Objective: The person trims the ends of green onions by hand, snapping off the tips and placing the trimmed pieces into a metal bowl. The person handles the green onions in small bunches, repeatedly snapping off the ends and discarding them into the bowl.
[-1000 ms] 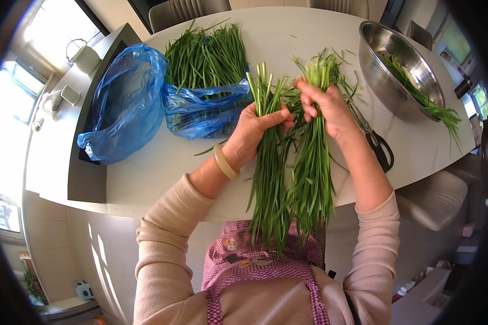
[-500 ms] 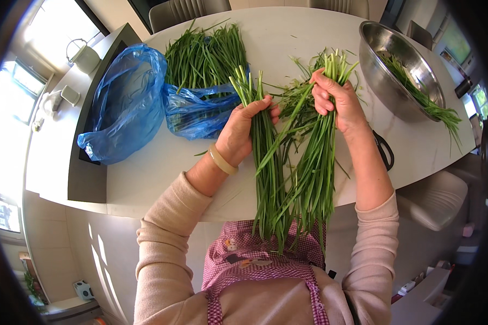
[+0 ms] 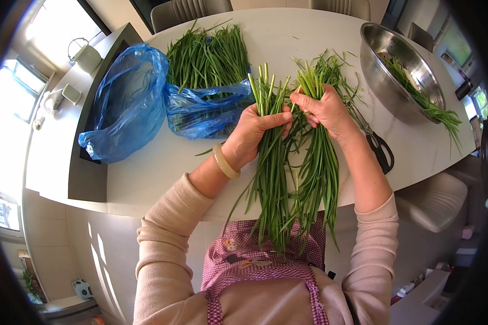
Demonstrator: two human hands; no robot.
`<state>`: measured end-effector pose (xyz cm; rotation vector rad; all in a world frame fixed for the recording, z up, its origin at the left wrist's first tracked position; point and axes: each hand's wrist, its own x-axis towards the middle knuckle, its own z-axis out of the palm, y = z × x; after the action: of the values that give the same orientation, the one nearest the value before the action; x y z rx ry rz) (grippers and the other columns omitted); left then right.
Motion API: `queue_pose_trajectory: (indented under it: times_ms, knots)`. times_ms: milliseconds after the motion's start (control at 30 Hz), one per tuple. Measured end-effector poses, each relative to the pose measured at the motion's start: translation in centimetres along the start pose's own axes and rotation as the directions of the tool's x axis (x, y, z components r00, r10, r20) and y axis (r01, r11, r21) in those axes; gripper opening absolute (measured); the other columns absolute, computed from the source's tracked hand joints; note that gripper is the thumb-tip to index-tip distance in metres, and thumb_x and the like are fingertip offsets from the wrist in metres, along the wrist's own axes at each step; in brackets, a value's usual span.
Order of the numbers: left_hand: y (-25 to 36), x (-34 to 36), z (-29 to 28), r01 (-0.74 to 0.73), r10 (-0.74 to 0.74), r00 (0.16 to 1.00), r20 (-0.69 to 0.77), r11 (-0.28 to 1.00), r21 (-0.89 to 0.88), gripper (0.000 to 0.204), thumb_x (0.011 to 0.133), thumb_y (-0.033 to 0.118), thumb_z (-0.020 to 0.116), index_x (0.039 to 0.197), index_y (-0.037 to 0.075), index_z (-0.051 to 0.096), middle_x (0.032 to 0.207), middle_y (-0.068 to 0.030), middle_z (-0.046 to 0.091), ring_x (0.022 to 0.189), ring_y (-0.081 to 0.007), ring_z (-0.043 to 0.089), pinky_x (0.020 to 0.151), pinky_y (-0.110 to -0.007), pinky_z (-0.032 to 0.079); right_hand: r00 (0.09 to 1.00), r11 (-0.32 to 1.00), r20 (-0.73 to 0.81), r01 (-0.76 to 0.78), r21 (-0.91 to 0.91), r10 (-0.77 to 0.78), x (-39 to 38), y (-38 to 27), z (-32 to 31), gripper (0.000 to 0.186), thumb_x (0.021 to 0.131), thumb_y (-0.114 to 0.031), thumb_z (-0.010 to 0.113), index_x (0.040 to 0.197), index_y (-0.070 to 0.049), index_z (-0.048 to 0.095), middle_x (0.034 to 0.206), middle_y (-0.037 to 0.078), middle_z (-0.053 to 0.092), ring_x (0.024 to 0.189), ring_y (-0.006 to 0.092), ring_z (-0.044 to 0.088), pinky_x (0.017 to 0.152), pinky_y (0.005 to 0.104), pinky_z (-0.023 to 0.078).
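Observation:
My left hand point(image 3: 255, 129) is closed round a bunch of garlic chives point(image 3: 274, 184), pale stem ends up and long green leaves hanging over the table's near edge toward my apron. A second bunch of chives point(image 3: 321, 168) hangs from my right hand point(image 3: 324, 112), which grips it just below the stem ends. Thumb and fingertips of both hands come close together between the two bunches. Loose trimmings point(image 3: 331, 70) lie on the table behind my right hand. Black-handled scissors point(image 3: 380, 151) rest beside my right forearm, their blades partly hidden by trimmings.
A large pile of chives point(image 3: 209, 57) lies at the far left, partly in a blue plastic bag point(image 3: 126, 105). At the right a steel bowl point(image 3: 382, 81) leans tilted with chives over its rim. The white table point(image 3: 157, 181) has a curved edge; chairs point(image 3: 190, 12) stand beyond.
My right hand has moved left and slightly down with its bunch, closer to my left hand. A strand that crossed between the bunches now hangs with the left one. More of the scissors shows.

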<state>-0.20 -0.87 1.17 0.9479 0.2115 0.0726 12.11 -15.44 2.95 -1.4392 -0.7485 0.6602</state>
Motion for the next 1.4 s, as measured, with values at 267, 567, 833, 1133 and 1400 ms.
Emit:
queue_pose_trajectory:
  times_ms: [267,567,833,1133,1400]
  knots:
    - [0.6,-0.1,-0.1,0.022,-0.023,1.0,-0.01,0.999,-0.044,0.011,0.084,0.002,0.067,0.094,0.0,0.062,0.079,-0.0069,0.064,0.067,-0.0154,0.062,0.062,-0.027,0.053,0.973,0.995,-0.227,-0.031,0.096,0.052,0.6,-0.1,-2.3,0.013,0.086,-0.015,0.066,0.096,-0.008,0.063,0.059,-0.006,0.048,0.043,0.002,0.042,0.037,0.0196,0.034]
    - [0.0,0.1,-0.4,-0.019,0.016,0.998,-0.064,0.998,-0.053,0.012,0.086,0.003,0.066,0.097,0.001,0.062,0.081,-0.0062,0.064,0.069,-0.0142,0.062,0.065,-0.026,0.053,0.994,0.989,-0.078,-0.061,0.132,0.072,0.4,0.8,0.8,0.021,0.084,-0.023,0.071,0.095,-0.006,0.065,0.065,-0.004,0.054,0.043,0.003,0.04,0.038,0.0202,0.032]
    - [0.2,0.0,-0.4,0.031,-0.032,0.999,-0.013,0.998,-0.052,0.013,0.087,0.008,0.065,0.098,0.001,0.062,0.08,-0.0057,0.064,0.068,-0.0132,0.063,0.065,-0.025,0.054,0.997,0.994,-0.046,-0.049,0.094,0.054,0.1,0.6,0.7,0.016,0.088,-0.022,0.066,0.089,-0.006,0.064,0.066,-0.003,0.054,0.043,0.0027,0.039,0.038,0.0194,0.031]
    - [0.3,0.0,-0.5,0.086,-0.087,0.996,0.001,0.989,-0.117,0.014,0.089,0.009,0.064,0.099,-0.001,0.063,0.082,-0.0068,0.065,0.069,-0.0133,0.063,0.066,-0.026,0.055,0.991,0.993,-0.131,0.007,0.114,0.008,0.2,1.0,0.3,0.018,0.09,-0.023,0.064,0.09,-0.005,0.063,0.064,-0.005,0.05,0.045,0.0021,0.04,0.039,0.0196,0.033]
    - [-0.1,0.2,-0.7,0.037,-0.037,0.999,0.005,0.995,-0.094,0.012,0.088,0.008,0.065,0.097,0.001,0.063,0.081,-0.0061,0.065,0.067,-0.0118,0.062,0.064,-0.025,0.055,0.997,0.992,-0.062,-0.045,0.121,0.053,-0.1,0.8,1.3,0.023,0.089,-0.029,0.065,0.094,-0.007,0.067,0.063,-0.006,0.049,0.044,0.004,0.039,0.04,0.021,0.031]
